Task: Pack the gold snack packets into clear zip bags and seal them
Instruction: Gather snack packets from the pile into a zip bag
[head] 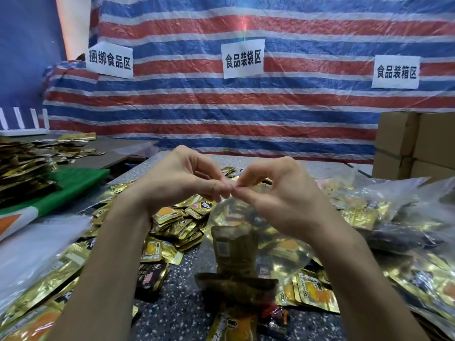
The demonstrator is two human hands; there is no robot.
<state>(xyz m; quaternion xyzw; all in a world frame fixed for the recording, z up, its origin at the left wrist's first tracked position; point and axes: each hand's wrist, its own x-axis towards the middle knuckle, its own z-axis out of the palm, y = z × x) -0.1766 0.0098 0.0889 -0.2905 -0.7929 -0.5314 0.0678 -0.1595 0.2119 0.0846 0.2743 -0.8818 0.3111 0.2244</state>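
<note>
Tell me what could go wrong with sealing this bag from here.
1. The left hand and right hand pinch the clear zip bag at one spot on its top edge. The rest of the zip may stay open, and the gold packets inside could slip out.
2. The bag hangs above loose gold packets on the table. If the pinch slips, it could drop among them.

Both bare forearms rise from the bottom corners and angle inward, bringing the hands together at mid-frame. The left hand (182,178) and right hand (278,193) are held up, backs toward the camera and wrists bent. Their fingers (209,186) are curled, and the tips meet nearly touching. Each hand pinches the top edge of the bag (231,217) between thumb and forefinger.
</note>
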